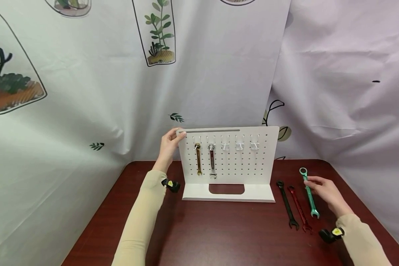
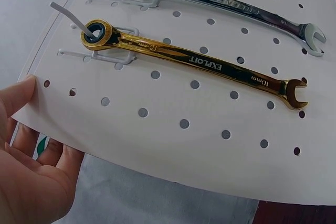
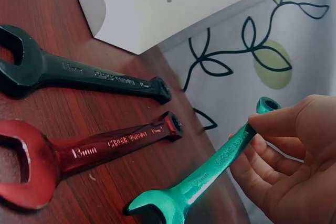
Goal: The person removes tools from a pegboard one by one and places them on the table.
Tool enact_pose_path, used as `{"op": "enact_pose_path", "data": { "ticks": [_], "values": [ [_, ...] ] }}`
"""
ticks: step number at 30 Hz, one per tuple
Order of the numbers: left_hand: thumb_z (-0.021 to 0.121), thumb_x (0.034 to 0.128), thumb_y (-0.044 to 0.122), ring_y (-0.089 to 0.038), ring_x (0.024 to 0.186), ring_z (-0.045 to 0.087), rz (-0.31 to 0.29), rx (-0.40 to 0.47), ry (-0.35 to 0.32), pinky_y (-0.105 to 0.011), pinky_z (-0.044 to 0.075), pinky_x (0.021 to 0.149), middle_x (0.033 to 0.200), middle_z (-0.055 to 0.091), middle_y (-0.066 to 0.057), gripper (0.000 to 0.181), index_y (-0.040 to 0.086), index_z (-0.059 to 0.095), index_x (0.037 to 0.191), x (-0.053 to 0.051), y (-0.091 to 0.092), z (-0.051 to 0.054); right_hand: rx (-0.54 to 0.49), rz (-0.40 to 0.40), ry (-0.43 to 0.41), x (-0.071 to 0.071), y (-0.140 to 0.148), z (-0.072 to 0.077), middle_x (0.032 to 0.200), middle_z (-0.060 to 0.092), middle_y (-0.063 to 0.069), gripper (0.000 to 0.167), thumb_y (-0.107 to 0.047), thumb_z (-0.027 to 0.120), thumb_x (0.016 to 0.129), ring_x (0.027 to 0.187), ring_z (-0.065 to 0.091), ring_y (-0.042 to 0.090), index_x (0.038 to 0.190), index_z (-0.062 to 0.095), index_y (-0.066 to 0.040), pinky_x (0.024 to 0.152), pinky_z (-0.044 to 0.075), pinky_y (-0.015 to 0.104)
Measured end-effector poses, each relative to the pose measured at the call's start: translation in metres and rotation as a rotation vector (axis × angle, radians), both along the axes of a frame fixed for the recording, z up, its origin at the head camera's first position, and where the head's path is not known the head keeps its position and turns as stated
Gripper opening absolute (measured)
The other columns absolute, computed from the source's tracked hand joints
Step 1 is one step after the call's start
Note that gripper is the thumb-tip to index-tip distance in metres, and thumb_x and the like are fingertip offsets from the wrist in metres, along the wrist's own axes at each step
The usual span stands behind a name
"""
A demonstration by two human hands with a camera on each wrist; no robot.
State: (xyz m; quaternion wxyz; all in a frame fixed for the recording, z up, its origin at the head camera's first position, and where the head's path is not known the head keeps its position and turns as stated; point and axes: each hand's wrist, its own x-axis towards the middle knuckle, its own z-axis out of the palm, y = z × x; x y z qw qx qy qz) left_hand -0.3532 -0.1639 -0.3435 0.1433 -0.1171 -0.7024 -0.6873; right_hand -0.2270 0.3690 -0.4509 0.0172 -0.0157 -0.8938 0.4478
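Note:
My left hand (image 1: 167,146) grips the upper left corner of a white pegboard stand (image 1: 232,170), thumb on the front face. Close by, a gold combination wrench (image 2: 194,59) and a silver combination wrench (image 2: 220,3) hang from hooks by their ring ends. At the right, my right hand (image 1: 326,190) pinches a green combination wrench (image 3: 210,174) near its ring end, which is raised; the open end is low, at the table. Left of it, a red wrench (image 3: 105,153) and a black wrench (image 3: 89,77) lie on the table.
Several clear hooks (image 1: 239,145) on the board's right half carry nothing. The stand is on a dark red wooden table (image 1: 219,229). Behind hangs a white curtain (image 1: 219,74) printed with plants.

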Motion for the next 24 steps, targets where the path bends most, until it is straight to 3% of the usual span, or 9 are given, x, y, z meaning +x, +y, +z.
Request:
{"op": "enact_pose_path", "data": {
  "ticks": [3, 11, 17, 24],
  "values": [
    [0.075, 0.0938, 0.03, -0.013, 0.084, 0.063, 0.006, -0.002, 0.004, -0.035, 0.048, 0.073, 0.1, 0.071, 0.001, 0.042, 0.002, 0.066, 0.124, -0.003, 0.001, -0.004, 0.004, 0.007, -0.005, -0.006, -0.001, -0.003, 0.13, 0.052, 0.039, 0.057, -0.029, 0.049, 0.108, 0.098, 0.068, 0.036, 0.139, 0.042, 0.018, 0.087, 0.051, 0.053],
    [0.075, 0.0936, 0.033, -0.015, 0.085, 0.062, 0.002, -0.01, 0.002, -0.043, 0.047, 0.078, 0.098, 0.07, -0.001, 0.036, 0.009, 0.069, 0.12, -0.002, 0.001, -0.006, 0.044, 0.008, -0.032, -0.015, -0.003, -0.011, 0.127, 0.052, 0.04, 0.055, -0.027, 0.05, 0.107, 0.086, 0.065, 0.024, 0.136, 0.046, 0.02, 0.076, 0.053, 0.042],
    [0.074, 0.0947, 0.029, -0.015, 0.087, 0.062, -0.014, 0.008, -0.025, -0.039, 0.048, 0.077, 0.101, 0.07, -0.002, 0.04, 0.005, 0.067, 0.126, -0.002, -0.001, -0.003, 0.073, 0.012, -0.044, -0.019, -0.004, -0.015, 0.127, 0.052, 0.04, 0.053, -0.025, 0.051, 0.106, 0.086, 0.062, 0.022, 0.134, 0.047, 0.02, 0.071, 0.051, 0.036],
    [0.07, 0.0976, 0.019, -0.022, 0.089, 0.062, -0.027, 0.007, -0.05, -0.049, 0.045, 0.082, 0.103, 0.07, -0.007, 0.036, -0.001, 0.064, 0.128, -0.001, -0.002, 0.001, 0.105, 0.013, -0.048, -0.022, -0.005, -0.019, 0.11, 0.06, 0.029, 0.049, -0.022, 0.053, 0.106, 0.082, 0.055, 0.02, 0.131, 0.05, 0.02, 0.068, 0.047, 0.034]
  ]
}}
